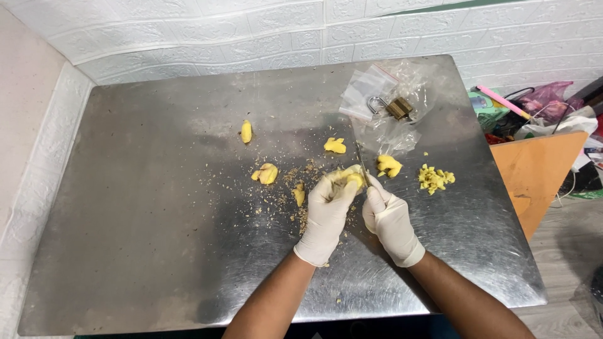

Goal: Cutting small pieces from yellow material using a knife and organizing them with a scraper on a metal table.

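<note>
A steel counter (144, 238) fills the view, set against a white brick-pattern wall (251, 25). Toward the far edge, left of centre, lies a lone peeled ginger piece (246, 131); nearer the middle sits a larger peeled chunk (266, 173), with brown peel scraps (295, 188) strewn around it and a small yellow slice (299, 194) just beside the left hand. The left hand (326, 207), in a white glove, is curled around a ginger piece (352, 178), thumb and fingers closed on it above the counter's middle. Beyond it, toward the far edge, rests another peeled bit (335, 145). The right hand (386, 216), also gloved, is closed around the handle of a small knife (362, 164), whose thin blade rises against the held ginger. Just right of the blade lies a peeled lump (388, 166), then a heap of chopped ginger (434, 179) toward the right edge. Near the far right corner, clear plastic bags (383, 100) lie crumpled with a brass padlock (394, 107) on them. Off the right edge stands an orange board (540, 169) with clutter behind it.
</note>
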